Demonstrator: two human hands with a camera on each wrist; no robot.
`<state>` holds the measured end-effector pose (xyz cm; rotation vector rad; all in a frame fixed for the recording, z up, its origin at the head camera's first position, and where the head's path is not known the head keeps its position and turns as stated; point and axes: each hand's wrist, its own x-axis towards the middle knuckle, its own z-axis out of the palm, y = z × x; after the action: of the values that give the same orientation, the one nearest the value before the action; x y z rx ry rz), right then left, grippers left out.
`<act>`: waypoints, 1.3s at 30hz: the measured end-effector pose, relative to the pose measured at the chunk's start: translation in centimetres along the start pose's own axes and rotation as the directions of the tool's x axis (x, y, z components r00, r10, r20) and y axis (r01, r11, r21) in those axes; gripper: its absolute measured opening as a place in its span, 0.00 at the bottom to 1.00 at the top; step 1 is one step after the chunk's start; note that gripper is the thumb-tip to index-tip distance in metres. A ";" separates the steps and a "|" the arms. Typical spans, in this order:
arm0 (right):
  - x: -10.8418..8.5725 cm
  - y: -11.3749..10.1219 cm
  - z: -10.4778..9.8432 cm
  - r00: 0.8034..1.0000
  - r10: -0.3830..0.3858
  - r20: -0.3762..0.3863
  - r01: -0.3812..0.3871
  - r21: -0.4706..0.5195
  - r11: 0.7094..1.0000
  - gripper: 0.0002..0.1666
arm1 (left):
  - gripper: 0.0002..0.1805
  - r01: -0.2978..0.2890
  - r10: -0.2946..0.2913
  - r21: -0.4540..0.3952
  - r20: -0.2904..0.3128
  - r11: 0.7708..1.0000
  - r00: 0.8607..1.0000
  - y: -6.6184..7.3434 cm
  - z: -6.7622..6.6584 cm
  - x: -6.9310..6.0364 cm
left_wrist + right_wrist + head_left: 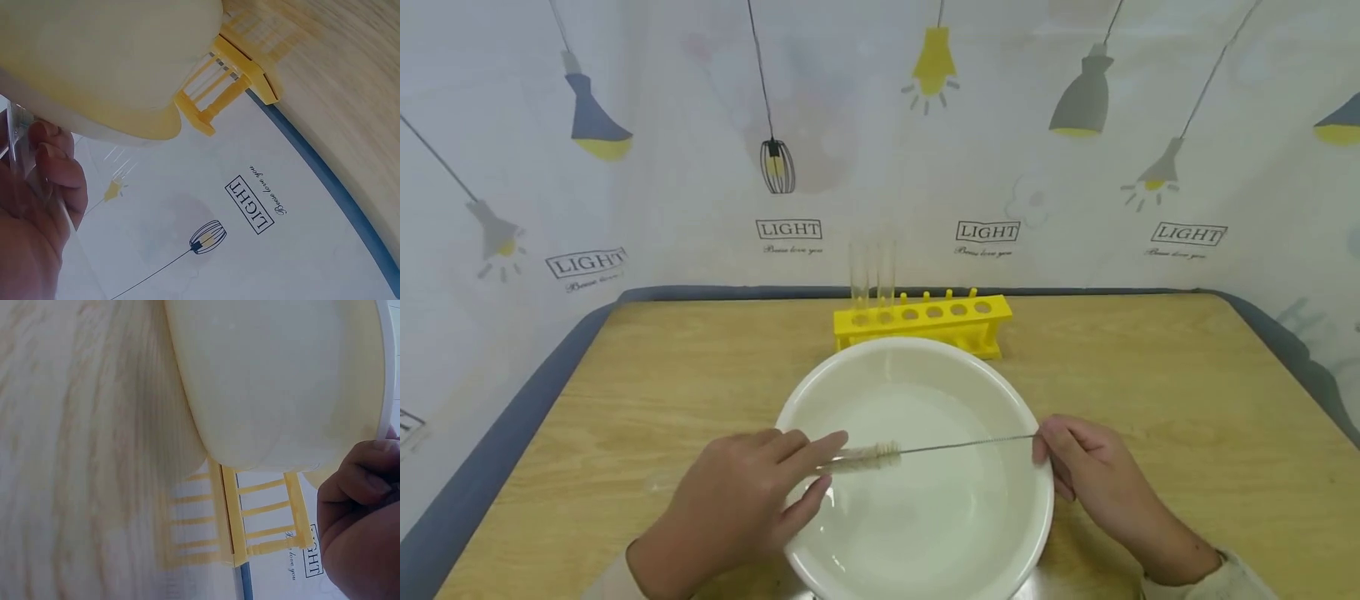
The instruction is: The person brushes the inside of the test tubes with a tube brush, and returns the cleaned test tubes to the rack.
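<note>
My left hand (737, 492) holds a clear glass test tube (847, 457) nearly level over the left side of a white basin (925, 525). The tube also shows between the fingers in the left wrist view. Pale bristles of a test tube brush (887, 452) sit in the tube's mouth, some of them outside it. To the right, its thin twisted wire spans the basin. My right hand (1097, 475) pinches the wire's far end at the basin's right rim. How far the brush reaches inside the tube is hidden by the left hand.
Behind the basin stands a yellow test tube rack (925, 315) with two clear test tubes (886, 275) upright at its left end. The wooden table (1165, 400) ends at a patterned curtain (880, 167). Water appears to lie in the basin.
</note>
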<state>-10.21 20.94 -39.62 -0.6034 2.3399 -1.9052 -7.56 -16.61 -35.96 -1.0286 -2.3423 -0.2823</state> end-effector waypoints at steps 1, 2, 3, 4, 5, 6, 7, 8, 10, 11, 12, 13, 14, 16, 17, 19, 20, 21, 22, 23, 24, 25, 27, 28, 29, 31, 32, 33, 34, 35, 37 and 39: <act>0.1 0.0 -0.1 1.000 0.001 0.007 -0.001 0.019 1.000 0.20 | 0.23 0.005 -0.005 0.004 -0.004 1.000 1.000 -0.1 0.0 0.0; 0.1 0.1 -0.1 1.000 0.000 0.015 -0.001 0.039 0.999 0.20 | 0.22 0.009 -0.009 0.007 -0.005 1.000 1.000 -0.1 0.0 0.0; 0.1 0.1 -0.2 1.000 -0.002 0.026 0.001 0.058 0.998 0.20 | 0.21 0.014 -0.014 0.008 -0.004 1.000 1.000 -0.1 0.0 0.0; 0.1 0.1 -0.2 0.999 -0.003 0.037 0.000 0.075 0.997 0.21 | 0.21 0.021 -0.021 0.008 0.003 1.000 1.000 -0.1 0.0 0.0; 0.1 0.1 -0.3 0.999 -0.001 0.044 -0.003 0.090 0.996 0.21 | 0.20 0.028 -0.028 0.011 0.010 1.000 1.000 -0.1 0.0 -0.1; 0.1 0.1 -0.3 0.999 0.004 0.049 -0.009 0.102 0.995 0.21 | 0.20 0.035 -0.035 0.013 0.016 0.999 0.999 -0.1 0.0 -0.1; 0.0 0.1 -0.4 0.999 0.011 0.051 -0.016 0.108 0.994 0.21 | 0.20 0.043 -0.044 0.019 0.023 0.999 0.999 0.0 -0.1 -0.1; 0.0 0.1 -0.4 0.999 0.013 0.051 -0.019 0.110 0.994 0.21 | 0.20 0.050 -0.051 0.028 0.027 0.998 0.998 0.0 -0.1 -0.1; 0.0 0.1 -0.3 0.999 0.017 0.038 -0.021 0.111 0.994 0.21 | 0.20 0.071 -0.073 0.049 0.040 0.996 0.997 0.0 -0.1 -0.1; 0.0 0.1 -0.3 0.999 0.018 0.029 -0.021 0.111 0.994 0.21 | 0.19 0.081 -0.083 0.060 0.043 0.995 0.996 0.0 -0.2 -0.1; 0.1 0.1 -0.3 1.000 0.020 0.019 -0.022 0.112 0.994 0.22 | 0.18 0.089 -0.092 0.067 0.046 0.994 0.995 0.0 -0.2 0.0; 0.1 0.1 -0.2 1.000 0.017 0.010 -0.018 0.113 0.993 0.22 | 0.18 0.096 -0.100 0.074 0.050 0.993 0.994 0.0 -0.2 0.0; 0.2 0.1 -0.2 1.000 0.014 0.000 -0.014 0.110 0.994 0.22 | 0.17 0.102 -0.107 0.080 0.053 0.992 0.993 0.0 -0.2 0.0; 0.1 0.2 -0.2 1.000 0.018 -0.016 -0.016 0.106 0.994 0.21 | 0.18 0.114 -0.119 0.088 0.057 0.990 0.991 0.0 -0.2 0.0; 0.1 0.3 -0.2 0.999 0.022 -0.027 -0.019 0.096 0.995 0.21 | 0.18 0.117 -0.122 0.094 0.052 0.989 0.991 0.0 -0.2 0.0; -0.1 0.3 -0.2 0.997 0.031 -0.065 -0.027 0.063 0.998 0.22 | 0.22 0.123 -0.128 0.105 0.036 0.987 0.991 0.0 -0.1 0.0; -0.1 0.4 -0.3 0.996 0.035 -0.086 -0.031 0.045 0.998 0.22 | 0.25 0.125 -0.129 0.109 0.026 0.986 0.991 0.0 -0.1 0.0; -0.1 0.4 -0.3 0.994 0.037 -0.102 -0.033 0.036 0.999 0.22 | 0.28 0.127 -0.130 0.113 0.019 0.985 0.991 -0.1 -0.1 0.0; -0.1 0.4 -0.3 0.992 0.038 -0.117 -0.035 0.031 0.999 0.23 | 0.30 0.129 -0.132 0.119 0.014 0.985 0.991 -0.1 0.0 0.0; 0.0 0.4 -0.4 0.991 0.038 -0.128 -0.035 0.028 0.999 0.23 | 0.31 0.130 -0.132 0.123 0.010 0.984 0.991 -0.2 0.0 0.1; 0.0 0.3 -0.4 0.990 0.042 -0.135 -0.038 0.030 0.999 0.23 | 0.31 0.130 -0.132 0.124 0.012 0.984 0.991 -0.2 0.0 0.1; 0.1 0.3 -0.4 0.991 0.036 -0.128 -0.031 0.038 0.999 0.23 | 0.31 0.129 -0.132 0.125 0.019 0.984 0.991 -0.3 0.0 0.1; 0.2 0.2 -0.4 0.995 0.019 -0.102 -0.016 0.031 0.999 0.23 | 0.30 0.125 -0.130 0.119 0.038 0.985 0.991 -0.3 0.0 0.0; 0.2 0.2 -0.5 0.996 0.011 -0.089 -0.009 0.024 1.000 0.22 | 0.28 0.123 -0.129 0.114 0.048 0.986 0.990 -0.3 -0.1 0.0; 0.2 0.2 -0.5 0.997 0.002 -0.076 0.000 0.017 1.000 0.22 | 0.27 0.121 -0.127 0.106 0.060 0.987 0.990 -0.3 0.0 -0.1; 0.2 0.2 -0.6 0.999 -0.025 -0.047 0.025 0.005 1.000 0.22 | 0.25 0.116 -0.123 0.091 0.078 0.989 0.989 -0.2 0.0 -0.2; 0.1 0.2 -0.7 0.999 -0.033 -0.035 0.034 0.005 0.999 0.22 | 0.25 0.112 -0.119 0.084 0.082 0.990 0.989 -0.1 0.1 -0.2; 0.1 0.2 -0.7 0.998 -0.049 -0.025 0.049 0.024 0.998 0.22 | 0.25 0.107 -0.114 0.079 0.083 0.991 0.990 -0.1 0.1 -0.3; 0.1 0.2 -0.7 0.998 -0.056 -0.019 0.057 0.030 0.998 0.22 | 0.26 0.102 -0.108 0.075 0.078 0.992 0.991 -0.1 0.1 -0.3; 0.1 0.2 -0.7 0.997 -0.074 -0.012 0.075 0.052 0.996 0.22 | 0.26 0.095 -0.100 0.071 0.066 0.993 0.993 -0.2 0.1 -0.3; 0.1 0.3 -0.7 0.995 -0.097 0.001 0.097 0.073 0.993 0.22 | 0.27 0.081 -0.084 0.066 0.042 0.995 0.996 -0.2 0.1 -0.3; 0.1 0.5 -0.8 0.993 -0.118 0.015 0.116 0.082 0.990 0.22 | 0.27 0.062 -0.063 0.050 0.019 0.997 0.998 -0.3 0.2 -0.2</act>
<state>-10.65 21.69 -39.85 -0.7637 2.2498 -2.0215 -7.72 -16.90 -36.21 -0.9399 -2.3905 -0.2377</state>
